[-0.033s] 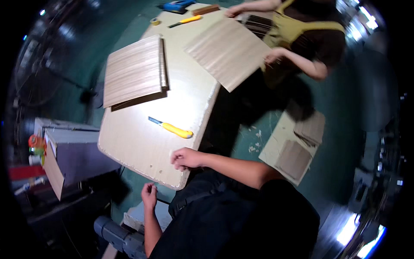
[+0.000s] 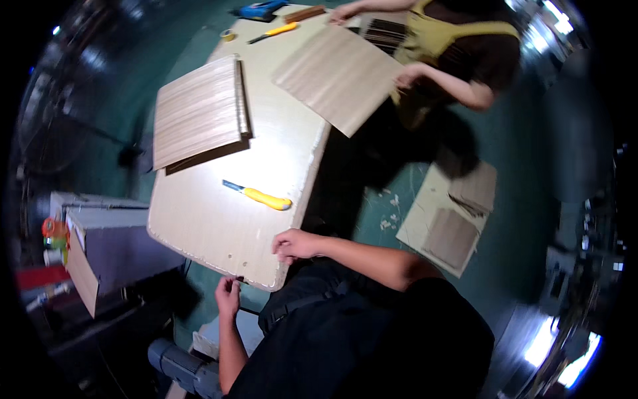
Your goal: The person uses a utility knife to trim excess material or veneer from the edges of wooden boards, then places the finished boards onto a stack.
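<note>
The left hand has risen closer to the table, fingers curled; whether they pinch anything, I cannot tell. The right hand has shifted toward the table's side, fingers loosely bent, any grip unclear. Just beyond, the knife lies out of both hands; farther, stacked panels and a co-worker holding a loose panel.

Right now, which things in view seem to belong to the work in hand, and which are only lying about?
Likely in the job:
sheet held by a co-worker
stack on the table
nearer knife, near the right hand

Seemingly just lying about:
farther knife
yellow roll
blue tool
</note>
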Tool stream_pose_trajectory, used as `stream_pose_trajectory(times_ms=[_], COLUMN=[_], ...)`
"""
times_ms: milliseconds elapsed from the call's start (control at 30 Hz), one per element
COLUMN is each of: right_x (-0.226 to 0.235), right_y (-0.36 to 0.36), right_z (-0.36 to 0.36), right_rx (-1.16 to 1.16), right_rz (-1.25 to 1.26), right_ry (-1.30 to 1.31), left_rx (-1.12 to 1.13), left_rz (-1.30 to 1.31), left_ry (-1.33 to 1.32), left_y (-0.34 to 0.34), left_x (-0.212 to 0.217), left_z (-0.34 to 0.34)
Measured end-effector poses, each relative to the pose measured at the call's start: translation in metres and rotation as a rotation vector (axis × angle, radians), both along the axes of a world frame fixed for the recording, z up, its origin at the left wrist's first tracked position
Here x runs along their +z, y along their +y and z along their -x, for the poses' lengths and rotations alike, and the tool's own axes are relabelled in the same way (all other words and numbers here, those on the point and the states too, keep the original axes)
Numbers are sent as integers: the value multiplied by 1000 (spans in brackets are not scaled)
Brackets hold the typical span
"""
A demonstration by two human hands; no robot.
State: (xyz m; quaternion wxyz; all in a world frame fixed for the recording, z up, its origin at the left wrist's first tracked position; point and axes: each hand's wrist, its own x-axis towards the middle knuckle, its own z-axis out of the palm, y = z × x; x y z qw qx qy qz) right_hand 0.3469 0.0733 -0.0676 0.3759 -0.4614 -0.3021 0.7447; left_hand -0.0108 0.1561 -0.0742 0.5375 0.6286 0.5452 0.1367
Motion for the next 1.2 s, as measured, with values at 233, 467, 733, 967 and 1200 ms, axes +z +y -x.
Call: stream_pose_trajectory(times_ms=[233, 467, 733, 967, 1200], right_x=[-71, -152, -221, -198, -222], right_y=[-256, -515, -696, -645, -633], right_z=[39, 231, 399, 337, 235], right_rx=[-774, -788, -1026, -1055, -1182], right_rz=[419, 728, 821, 715, 660], right_ry=[-469, -865, -543, -566, -283], left_rx=[-579, -1137, -1470, -1485, -1453], left_rz=[186, -159, -196, -183, -199], left_ry=[-289, -1341, -1327, -1246, -1079], left_y=[17, -63, -78, -153, -212], left_x=[84, 275, 330, 344, 335], left_z=[-146, -226, -248, -272, -333])
